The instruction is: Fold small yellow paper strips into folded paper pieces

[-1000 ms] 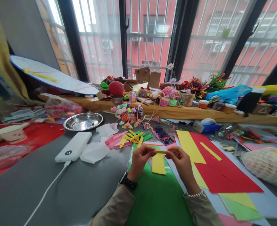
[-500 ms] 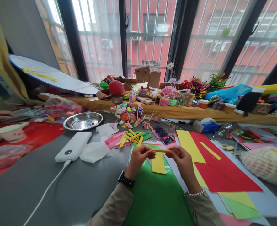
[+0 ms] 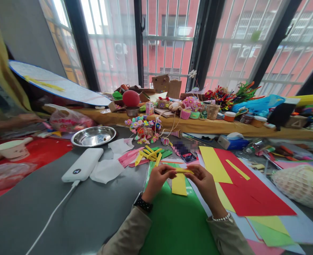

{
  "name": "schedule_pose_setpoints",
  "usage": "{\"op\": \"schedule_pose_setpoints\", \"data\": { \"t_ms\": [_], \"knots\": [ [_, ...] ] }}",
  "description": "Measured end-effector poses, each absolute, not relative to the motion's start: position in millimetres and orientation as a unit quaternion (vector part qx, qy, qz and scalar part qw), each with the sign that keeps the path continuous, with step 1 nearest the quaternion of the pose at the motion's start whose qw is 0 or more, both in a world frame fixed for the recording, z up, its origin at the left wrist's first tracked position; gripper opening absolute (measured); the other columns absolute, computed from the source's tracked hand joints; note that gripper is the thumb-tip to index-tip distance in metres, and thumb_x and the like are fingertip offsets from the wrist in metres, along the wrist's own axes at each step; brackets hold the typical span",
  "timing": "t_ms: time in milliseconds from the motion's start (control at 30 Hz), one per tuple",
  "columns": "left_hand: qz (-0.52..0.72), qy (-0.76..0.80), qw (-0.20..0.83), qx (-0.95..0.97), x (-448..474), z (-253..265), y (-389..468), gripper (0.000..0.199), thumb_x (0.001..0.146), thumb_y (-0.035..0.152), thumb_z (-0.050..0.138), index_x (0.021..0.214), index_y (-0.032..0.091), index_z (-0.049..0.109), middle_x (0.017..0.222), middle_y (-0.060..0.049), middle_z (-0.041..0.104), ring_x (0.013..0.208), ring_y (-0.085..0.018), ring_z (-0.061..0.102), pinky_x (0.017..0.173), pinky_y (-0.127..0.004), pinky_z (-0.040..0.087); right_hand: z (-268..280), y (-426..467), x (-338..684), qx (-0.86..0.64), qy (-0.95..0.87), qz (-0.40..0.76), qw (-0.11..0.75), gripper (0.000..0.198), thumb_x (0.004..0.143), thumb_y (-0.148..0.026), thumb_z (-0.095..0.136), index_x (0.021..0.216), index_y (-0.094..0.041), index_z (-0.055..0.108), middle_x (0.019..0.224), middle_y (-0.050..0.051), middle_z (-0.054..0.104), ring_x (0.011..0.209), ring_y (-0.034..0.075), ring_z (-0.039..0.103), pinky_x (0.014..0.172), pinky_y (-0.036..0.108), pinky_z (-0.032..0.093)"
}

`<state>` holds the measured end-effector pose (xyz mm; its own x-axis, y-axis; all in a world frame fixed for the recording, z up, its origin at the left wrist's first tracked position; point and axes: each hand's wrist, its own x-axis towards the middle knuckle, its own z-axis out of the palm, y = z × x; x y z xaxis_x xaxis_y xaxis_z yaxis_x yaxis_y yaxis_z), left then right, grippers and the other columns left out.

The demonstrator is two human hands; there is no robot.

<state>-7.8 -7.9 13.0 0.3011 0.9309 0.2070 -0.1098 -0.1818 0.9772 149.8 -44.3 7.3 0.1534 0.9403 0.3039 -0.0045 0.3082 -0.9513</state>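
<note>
As both hands point(image 3: 156, 179) curl inward, pinching yellow strip point(image 3: 183, 171)

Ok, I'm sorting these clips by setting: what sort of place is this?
Probably a craft workspace by a window: the left hand and right hand hold a yellow strip, a red sheet lies to the right, and a cluster of small colorful flowers sits beyond.

Daylight fills a dark-framed window point(image 3: 206, 39).
A red building point(image 3: 154, 56) stands beyond the window, a cloth-covered ledge point(image 3: 212, 126) below it, a gray wall point(image 3: 26, 28) to its left.
</note>
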Motion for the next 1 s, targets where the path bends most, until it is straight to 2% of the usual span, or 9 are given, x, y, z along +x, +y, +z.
{"op": "schedule_pose_setpoints", "data": {
  "t_ms": [67, 200, 367, 600, 800, 1000],
  "knots": [
    [0.499, 0.341, 0.535, 0.59, -8.1, 13.0, -7.8, 0.021, 0.06, 0.03, 0.061, 0.068, 0.01, 0.059, 0.057, -0.003, 0.061, 0.056, -0.014, 0.058, 0.056, -0.025, 0.047, 7.5, -44.4, 150.9, -0.452, -0.517, 0.403, 0.604, 0.025, 0.06, -0.025, 0.064, 0.082, -0.017, 0.057, 0.079, 0.003, 0.063, 0.075, 0.018, 0.059, 0.068, 0.03, 0.048],
    [0.496, 0.339, 0.54, 0.589, -8.1, 12.8, -7.7, 0.021, 0.059, 0.03, 0.061, 0.068, 0.011, 0.059, 0.058, -0.004, 0.061, 0.057, -0.014, 0.059, 0.056, -0.025, 0.047, 7.5, -45.2, 152.6, -0.471, -0.5, 0.408, 0.601, 0.018, 0.062, -0.027, 0.062, 0.076, -0.016, 0.06, 0.064, 0.002, 0.064, 0.063, 0.016, 0.06, 0.062, 0.028, 0.049],
    [0.496, 0.338, 0.547, 0.583, -7.0, 12.7, -8.3, 0.019, 0.059, 0.027, 0.062, 0.067, 0.01, 0.059, 0.057, -0.003, 0.061, 0.057, -0.014, 0.059, 0.056, -0.024, 0.047, 7.5, -45.6, 150.8, -0.465, -0.497, 0.403, 0.611, 0.015, 0.063, -0.026, 0.062, 0.074, -0.016, 0.06, 0.06, 0.0, 0.063, 0.059, 0.014, 0.06, 0.059, 0.025, 0.048],
    [0.498, 0.355, 0.545, 0.574, -5.0, 13.9, -9.8, 0.021, 0.058, 0.03, 0.062, 0.066, 0.011, 0.059, 0.057, -0.003, 0.061, 0.057, -0.015, 0.06, 0.056, -0.025, 0.047, 9.5, -47.0, 148.5, -0.483, -0.504, 0.36, 0.619, 0.013, 0.065, -0.028, 0.059, 0.069, -0.016, 0.061, 0.061, 0.001, 0.062, 0.056, 0.013, 0.058, 0.054, 0.023, 0.047],
    [0.503, 0.355, 0.546, 0.568, -6.3, 14.0, -8.8, 0.021, 0.059, 0.03, 0.061, 0.066, 0.01, 0.059, 0.055, -0.003, 0.06, 0.053, -0.014, 0.058, 0.053, -0.023, 0.047, 13.0, -47.3, 152.5, -0.505, -0.514, 0.326, 0.612, 0.017, 0.065, -0.029, 0.058, 0.076, -0.016, 0.06, 0.06, 0.001, 0.063, 0.057, 0.014, 0.059, 0.057, 0.025, 0.048],
    [0.501, 0.359, 0.542, 0.571, -6.4, 15.6, -9.3, 0.021, 0.059, 0.03, 0.061, 0.065, 0.01, 0.06, 0.053, -0.002, 0.06, 0.051, -0.013, 0.058, 0.052, -0.023, 0.046, 13.4, -48.8, 155.9, -0.529, -0.539, 0.265, 0.599, 0.016, 0.068, -0.031, 0.055, 0.072, -0.016, 0.06, 0.059, 0.001, 0.062, 0.055, 0.014, 0.059, 0.055, 0.025, 0.047]
  ]
}}
